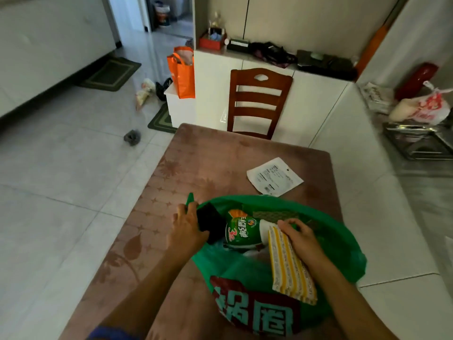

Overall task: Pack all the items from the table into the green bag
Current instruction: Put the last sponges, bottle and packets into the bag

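Here, left hand [187,228]: fingers curled over the rim of the green bag [343,244], touching a black item [208,223] inside. Right hand [302,238]: fingers grasping a yellow-striped cloth [289,268] over the bag mouth. Between the hands, a green-labelled packet [241,233] in the bag. Beyond the right fingers, a white pouch [274,176] flat on the bench [208,163].

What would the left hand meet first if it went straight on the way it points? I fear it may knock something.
Probably only the green bag handle its fingers grip; beyond that, bare table, though depth is unclear.
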